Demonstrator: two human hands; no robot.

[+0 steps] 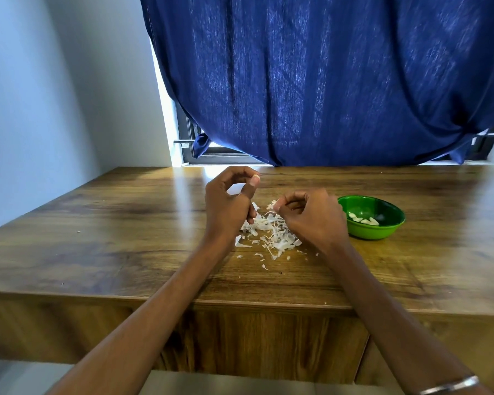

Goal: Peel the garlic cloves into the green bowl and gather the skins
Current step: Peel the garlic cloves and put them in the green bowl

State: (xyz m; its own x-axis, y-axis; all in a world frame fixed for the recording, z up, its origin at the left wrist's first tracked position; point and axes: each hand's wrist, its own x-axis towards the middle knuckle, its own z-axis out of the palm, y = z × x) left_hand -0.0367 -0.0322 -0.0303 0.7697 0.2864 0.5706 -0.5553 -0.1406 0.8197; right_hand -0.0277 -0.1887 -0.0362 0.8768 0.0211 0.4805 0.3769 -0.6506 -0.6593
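Note:
A heap of white garlic skins (268, 233) lies on the wooden table (126, 223) between my two hands. My left hand (228, 201) is raised just left of the heap and pinches a small pale garlic clove (256, 176) between thumb and forefinger. To the right of the heap, my right hand (311, 215) has its fingers curled, and the fingertips pinch a small white piece of skin (275, 206). The green bowl (382, 235) stands to the right of my right hand and holds several peeled cloves (364, 219).
A dark blue curtain (325, 81) hangs behind the table's far edge, over a window frame (211, 155). A pale wall (54, 109) stands on the left. The table's front edge (154, 299) runs below my forearms. A metal bangle (451, 384) is on my right wrist.

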